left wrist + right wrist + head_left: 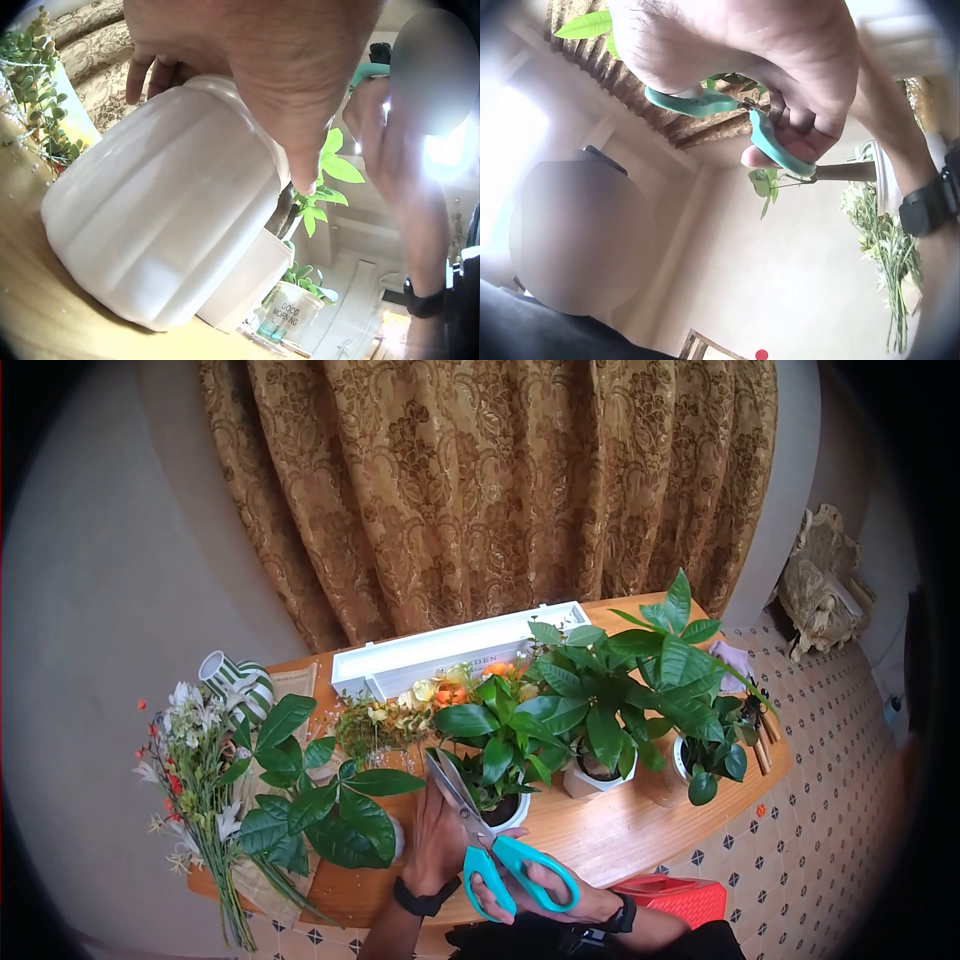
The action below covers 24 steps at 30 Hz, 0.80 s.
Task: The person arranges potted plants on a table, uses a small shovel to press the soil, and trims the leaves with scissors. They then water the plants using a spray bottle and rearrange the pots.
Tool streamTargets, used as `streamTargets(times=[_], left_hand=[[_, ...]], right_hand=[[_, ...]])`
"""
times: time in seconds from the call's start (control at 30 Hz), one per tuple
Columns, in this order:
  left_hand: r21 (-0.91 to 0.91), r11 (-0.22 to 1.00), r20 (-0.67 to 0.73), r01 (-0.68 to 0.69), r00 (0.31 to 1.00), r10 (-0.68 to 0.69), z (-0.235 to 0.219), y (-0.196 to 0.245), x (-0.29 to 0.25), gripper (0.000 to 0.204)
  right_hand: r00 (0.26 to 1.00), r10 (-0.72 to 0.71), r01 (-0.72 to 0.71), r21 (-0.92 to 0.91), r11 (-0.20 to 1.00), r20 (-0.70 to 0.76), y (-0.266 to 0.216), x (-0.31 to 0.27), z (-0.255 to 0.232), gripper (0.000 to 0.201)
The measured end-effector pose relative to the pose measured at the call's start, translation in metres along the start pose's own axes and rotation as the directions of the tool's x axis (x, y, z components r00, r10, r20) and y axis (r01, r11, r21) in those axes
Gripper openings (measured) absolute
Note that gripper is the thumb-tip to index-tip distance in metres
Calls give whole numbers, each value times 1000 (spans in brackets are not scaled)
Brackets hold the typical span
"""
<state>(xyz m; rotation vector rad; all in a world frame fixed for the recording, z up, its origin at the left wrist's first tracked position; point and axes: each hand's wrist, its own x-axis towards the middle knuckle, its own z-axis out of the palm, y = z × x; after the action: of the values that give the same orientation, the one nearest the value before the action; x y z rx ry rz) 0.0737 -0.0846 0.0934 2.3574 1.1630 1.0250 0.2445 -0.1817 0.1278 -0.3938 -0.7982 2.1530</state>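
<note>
My left hand [438, 830] grips the rim of a ribbed white pot [161, 206], thumb on one side and fingers on the other. A green leafy plant [495, 740] grows from dark soil in this pot. My right hand [592, 905] holds large scissors [515, 865] by their teal handles, with fingers through the loops. The handles are spread and the metal blades stand slightly apart, pointing away from me and overlapping my left hand in the head view. Left of that hand, broad leaves [365, 825] of another plant spread over a partly hidden pale pot.
A faceted white pot [590, 785] and a glass marked GOOD MORNING [289, 311] hold plants to the right. Cut flowers [190, 760] and a striped vase [245, 685] lie left. Behind stands a white planter box [450, 650]; a red stool [675, 905] is below the table's edge.
</note>
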Motion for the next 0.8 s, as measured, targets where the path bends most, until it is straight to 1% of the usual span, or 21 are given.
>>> streamTargets(times=[0.03, 0.1, 0.2, 0.27, 0.3, 0.37, 0.43, 0.5, 0.53, 0.6, 0.7, 0.8], left_hand=[[-12, 1000, -1, 7, 1000, -7, -1, 2, 0, 70], [-23, 1000, -4, 14, 1000, -14, -1, 2, -1, 69], [-51, 999, 10, 6, 1000, -6, 1, 0, -3, 68], [-126, 990, 10, 56, 998, -55, -1, 5, -3, 65], [-126, 990, 10, 55, 998, -54, 1, 4, -4, 65], [-329, 919, 50, 215, 976, -211, 4, 1, -8, 60], [-326, 920, 55, 216, 976, -210, 4, 1, -9, 60], [-319, 922, 64, 218, 976, -208, 4, 1, -9, 61], [-316, 923, 69, 218, 976, -207, 4, 1, -8, 61], [-309, 925, 78, 220, 976, -205, 3, 1, -8, 62], [-299, 928, 94, 222, 975, -202, 3, 2, -8, 62], [-288, 931, 108, 224, 974, -201, 1, 3, -8, 63]], right_hand=[[1000, 0, 0, 0, 1000, 1, 2, 1, -3, 88], [999, 13, -14, 13, 1000, 47, 4, 3, -6, 90], [999, -2, 0, 32, 999, 53, 9, 2, -6, 90], [998, 8, -10, 35, 999, 55, 7, 4, -5, 88], [998, 17, -19, 38, 999, 58, 6, 5, -5, 86], [998, 12, -15, 53, 998, 56, 5, 8, -3, 83], [999, 7, -10, 68, 998, 52, 4, 9, 0, 79], [999, -23, 20, 92, 996, 36, 2, 11, 2, 71], [999, -23, 20, 92, 996, 36, 2, 11, 4, 71], [997, -68, 65, 106, 992, 31, 4, 12, 6, 67], [999, -42, 38, 113, 993, 31, 1, 12, 7, 65], [998, -52, 50, 103, 993, 22, 0, 12, 8, 64]])
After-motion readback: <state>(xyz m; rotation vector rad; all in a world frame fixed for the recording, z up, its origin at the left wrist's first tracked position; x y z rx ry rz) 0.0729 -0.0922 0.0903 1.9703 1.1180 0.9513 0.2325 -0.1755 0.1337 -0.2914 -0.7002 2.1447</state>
